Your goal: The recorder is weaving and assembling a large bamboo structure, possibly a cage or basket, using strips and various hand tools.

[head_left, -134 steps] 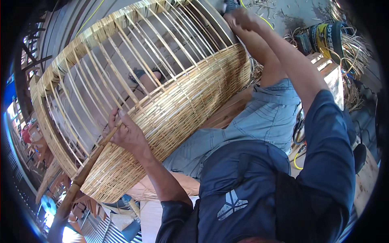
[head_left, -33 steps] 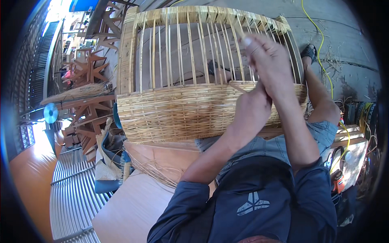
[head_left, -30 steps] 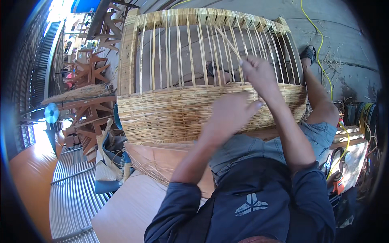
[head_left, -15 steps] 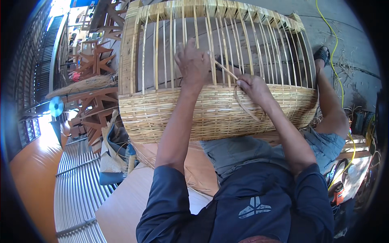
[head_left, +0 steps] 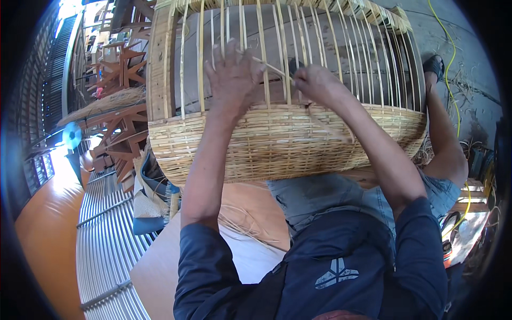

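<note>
Ribbed silvery metal sheeting (head_left: 101, 213) lies at eight o'clock, brown star-shaped wooden pieces (head_left: 127, 69) at ten; a tan, tightly woven cane panel (head_left: 288, 146) at twelve, slender uprights (head_left: 201, 53) above it. The left hand (head_left: 233, 77) spreads wide over these; the right hand (head_left: 321, 85) pinches a thin tan cane strip (head_left: 276, 70). Slim yellow cord (head_left: 454, 50) crosses grey floor (head_left: 472, 98) at two.

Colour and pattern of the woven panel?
The woven panel is straw yellow with browner patches, in a tight over-under weave; best in the head view.

A pale grey angular emblem (head_left: 337, 274) stands on the dark blue shirt (head_left: 341, 242); no lettering is legible.
</note>
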A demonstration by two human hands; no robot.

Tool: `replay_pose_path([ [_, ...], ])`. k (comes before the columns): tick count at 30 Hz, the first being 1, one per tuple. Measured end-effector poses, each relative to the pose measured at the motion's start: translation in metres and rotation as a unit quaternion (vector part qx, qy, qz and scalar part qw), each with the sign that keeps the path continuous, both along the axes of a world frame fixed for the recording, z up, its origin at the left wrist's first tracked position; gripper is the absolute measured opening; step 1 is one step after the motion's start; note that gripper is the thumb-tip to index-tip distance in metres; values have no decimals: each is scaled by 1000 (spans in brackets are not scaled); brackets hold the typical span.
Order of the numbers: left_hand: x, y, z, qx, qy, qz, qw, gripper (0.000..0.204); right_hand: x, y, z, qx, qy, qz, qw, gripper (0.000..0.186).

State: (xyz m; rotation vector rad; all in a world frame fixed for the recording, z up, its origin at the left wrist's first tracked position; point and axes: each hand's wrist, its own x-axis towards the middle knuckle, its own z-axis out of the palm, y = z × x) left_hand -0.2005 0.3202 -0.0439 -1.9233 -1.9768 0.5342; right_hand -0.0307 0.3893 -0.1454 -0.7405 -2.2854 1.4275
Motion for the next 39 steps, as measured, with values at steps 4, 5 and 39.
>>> replay_pose_path([
  [4, 10, -7, -7, -30, 14, 17, 999, 51, 17, -6, 6, -210, -2, -18, 977, 21],
  [5, 12, -8, -8, -37, 16, 38, 998, 50, 19, -6, 6, -213, -28, 0, 977, 22],
  [39, -135, 56, 112, 165, 221, -8, 961, 23, 28, -55, -3, -244, -3, -247, 938, 42],
])
